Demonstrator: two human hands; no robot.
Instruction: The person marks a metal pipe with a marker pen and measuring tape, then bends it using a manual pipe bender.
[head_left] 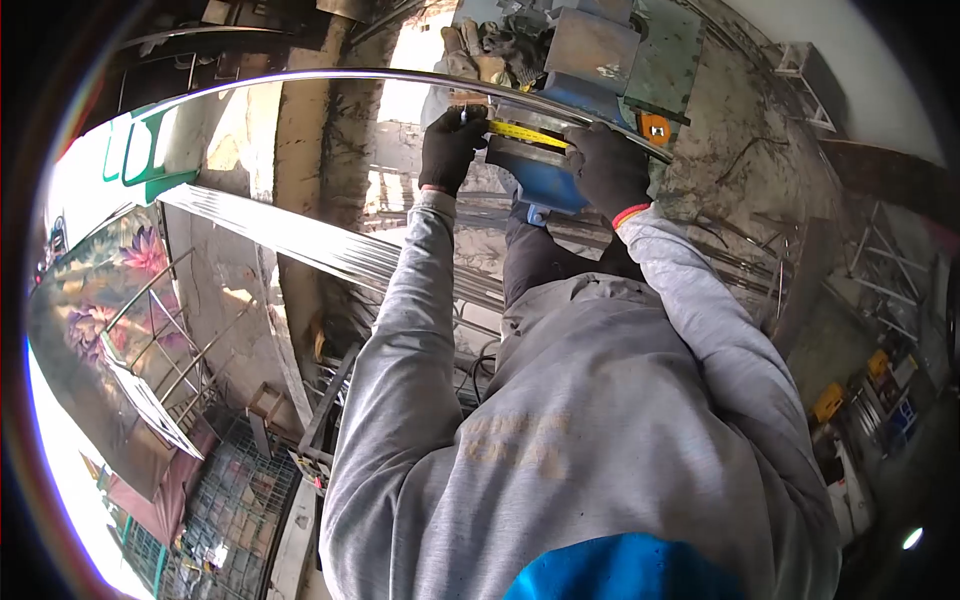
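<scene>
The yellow blade of a tape measure (528, 134) stretches between my two hands, just on the near side of a long shiny metal tube (400, 75). My left hand (453, 150), in a black glove, is closed at the blade's left end. A small whitish thing (463, 114) shows at its fingertips, too small to name. My right hand (610, 170), gloved in black with a red and yellow cuff, is closed over the blade's other end. Beneath the blade sits a blue metal vise-like fixture (550, 186). Just beyond the tube lies an orange square object (655, 129); whether it joins the blade is hidden.
A bundle of long metal tubes (300, 235) runs from the left toward my legs. Gloves (490, 50) and a grey metal plate (592, 48) lie at the back. A green metal frame (155, 155) stands at left, and yellow tools (828, 402) sit at right.
</scene>
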